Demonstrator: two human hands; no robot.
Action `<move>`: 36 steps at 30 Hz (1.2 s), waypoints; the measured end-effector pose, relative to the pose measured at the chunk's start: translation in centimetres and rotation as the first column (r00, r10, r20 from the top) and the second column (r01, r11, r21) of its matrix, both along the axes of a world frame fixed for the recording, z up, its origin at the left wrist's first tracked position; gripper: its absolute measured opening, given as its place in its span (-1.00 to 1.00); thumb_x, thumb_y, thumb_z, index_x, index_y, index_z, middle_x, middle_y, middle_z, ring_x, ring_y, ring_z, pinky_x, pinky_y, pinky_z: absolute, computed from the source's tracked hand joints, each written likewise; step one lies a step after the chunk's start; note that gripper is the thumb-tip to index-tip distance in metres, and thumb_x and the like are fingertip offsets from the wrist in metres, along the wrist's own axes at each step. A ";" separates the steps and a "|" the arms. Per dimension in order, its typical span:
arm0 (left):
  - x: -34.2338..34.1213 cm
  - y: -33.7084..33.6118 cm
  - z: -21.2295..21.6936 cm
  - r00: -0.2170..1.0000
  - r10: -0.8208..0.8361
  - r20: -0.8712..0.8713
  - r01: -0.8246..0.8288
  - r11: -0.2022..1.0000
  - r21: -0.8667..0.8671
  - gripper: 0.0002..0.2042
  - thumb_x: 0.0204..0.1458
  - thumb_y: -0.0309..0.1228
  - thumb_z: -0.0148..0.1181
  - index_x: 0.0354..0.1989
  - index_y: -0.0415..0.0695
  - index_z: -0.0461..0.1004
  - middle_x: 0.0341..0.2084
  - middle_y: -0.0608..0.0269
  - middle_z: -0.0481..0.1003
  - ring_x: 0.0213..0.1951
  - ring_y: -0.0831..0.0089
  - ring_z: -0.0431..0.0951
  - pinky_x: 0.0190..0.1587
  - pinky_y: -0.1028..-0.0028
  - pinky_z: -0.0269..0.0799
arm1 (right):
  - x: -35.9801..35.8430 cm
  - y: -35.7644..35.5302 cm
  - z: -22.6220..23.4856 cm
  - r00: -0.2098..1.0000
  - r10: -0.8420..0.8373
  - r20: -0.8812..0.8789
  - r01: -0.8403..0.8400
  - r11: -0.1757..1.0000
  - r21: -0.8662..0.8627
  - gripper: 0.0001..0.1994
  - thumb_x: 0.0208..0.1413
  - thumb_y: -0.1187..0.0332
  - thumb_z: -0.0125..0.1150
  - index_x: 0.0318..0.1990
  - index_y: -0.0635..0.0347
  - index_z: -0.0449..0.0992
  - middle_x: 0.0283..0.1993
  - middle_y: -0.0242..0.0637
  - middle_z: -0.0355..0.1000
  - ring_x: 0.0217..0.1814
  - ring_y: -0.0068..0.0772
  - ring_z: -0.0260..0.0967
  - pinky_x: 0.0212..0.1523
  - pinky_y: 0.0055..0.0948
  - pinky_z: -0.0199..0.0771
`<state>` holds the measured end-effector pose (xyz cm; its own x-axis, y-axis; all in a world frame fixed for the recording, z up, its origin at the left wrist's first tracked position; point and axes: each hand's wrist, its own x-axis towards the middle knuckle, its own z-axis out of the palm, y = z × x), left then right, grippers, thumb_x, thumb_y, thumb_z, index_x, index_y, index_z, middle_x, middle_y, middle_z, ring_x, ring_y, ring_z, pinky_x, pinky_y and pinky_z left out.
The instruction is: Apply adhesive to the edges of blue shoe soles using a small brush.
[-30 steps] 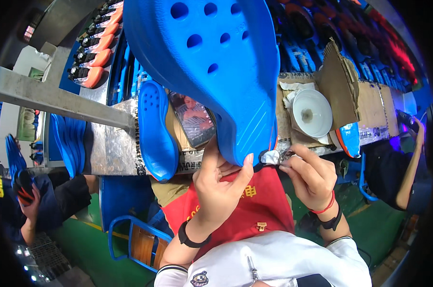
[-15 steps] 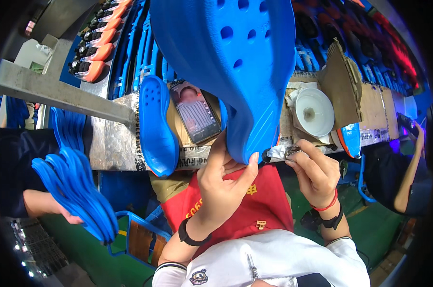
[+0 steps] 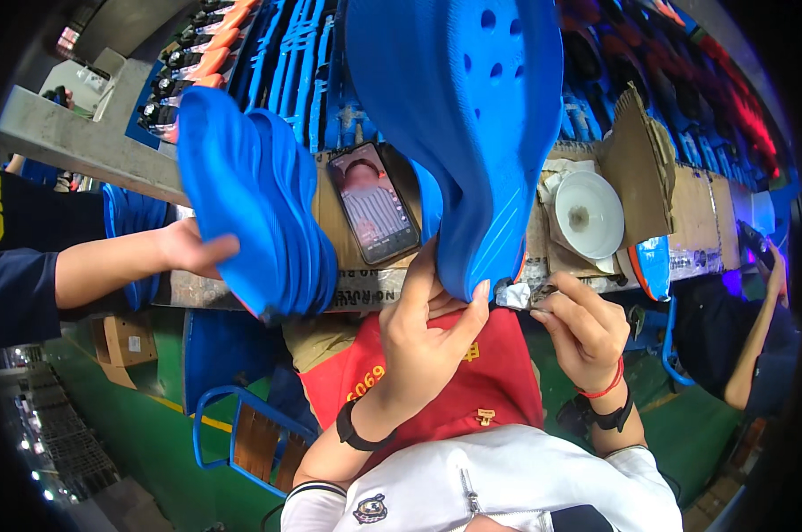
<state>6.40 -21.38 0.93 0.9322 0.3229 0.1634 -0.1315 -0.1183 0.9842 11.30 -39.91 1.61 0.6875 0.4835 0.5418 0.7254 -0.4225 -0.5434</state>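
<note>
A large blue foam shoe sole (image 3: pixel 458 133) with round holes stands upright before me, close to the camera. My left hand (image 3: pixel 427 332) grips its lower end, thumb at the front and fingers partly hidden behind. My right hand (image 3: pixel 582 324) pinches a small tool (image 3: pixel 513 296) with crumpled whitish wrapping and a dark tip. That tip is at the sole's lower right edge; whether it touches cannot be told. Left of the phone, a stack of blue soles (image 3: pixel 259 195) rests on the bench, a co-worker's hand (image 3: pixel 192 248) beside it.
A phone (image 3: pixel 376 204) lies on the cardboard-covered bench. To the right are a white bowl (image 3: pixel 587 215) with residue, an upright cardboard flap (image 3: pixel 640 168) and a blue-orange sole (image 3: pixel 652 266). A metal beam (image 3: pixel 90 146) juts in from the left. Racked soles line the back.
The co-worker has moved the stack of blue soles from the lower left onto the bench, over where a single sole lay. My hands keep their holds; the large sole shifts slightly right.
</note>
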 end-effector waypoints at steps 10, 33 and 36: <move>0.2 0.0 1.2 0.998 0.012 -0.061 -0.011 1.000 0.025 -0.50 -0.03 -0.65 0.28 0.09 -0.36 0.23 -0.21 0.08 0.55 -0.22 0.49 0.59 -0.25 0.54 0.56 | 0.3 -0.5 0.7 0.992 -0.122 0.037 0.121 0.992 0.017 -0.81 -0.20 0.58 0.38 -0.39 0.27 0.50 -0.29 -0.07 0.50 -0.50 -0.16 0.48 -0.53 -0.42 0.45; 14.9 10.7 21.1 0.930 -0.109 0.352 0.107 0.994 0.024 -0.53 0.06 -0.53 0.22 0.12 -0.40 0.22 -0.11 0.04 0.41 -0.27 0.47 0.48 -0.28 0.59 0.45 | 0.5 -2.4 1.9 0.943 -0.326 0.063 0.306 0.927 0.218 -0.85 -0.14 0.66 0.30 -0.37 0.34 0.49 -0.26 -0.08 0.48 -0.52 -0.25 0.42 -0.50 -0.48 0.38; 7.2 9.6 15.8 0.941 0.020 0.339 -0.216 0.806 0.552 -0.40 -0.04 -0.46 0.33 0.17 -0.31 0.20 0.00 0.10 0.37 -0.24 0.46 0.42 -0.31 0.57 0.36 | 0.8 -2.6 1.2 0.896 -0.417 0.152 0.404 0.908 0.110 -0.87 -0.06 0.62 0.27 -0.33 0.29 0.49 -0.23 -0.09 0.47 -0.50 -0.17 0.42 -0.51 -0.39 0.40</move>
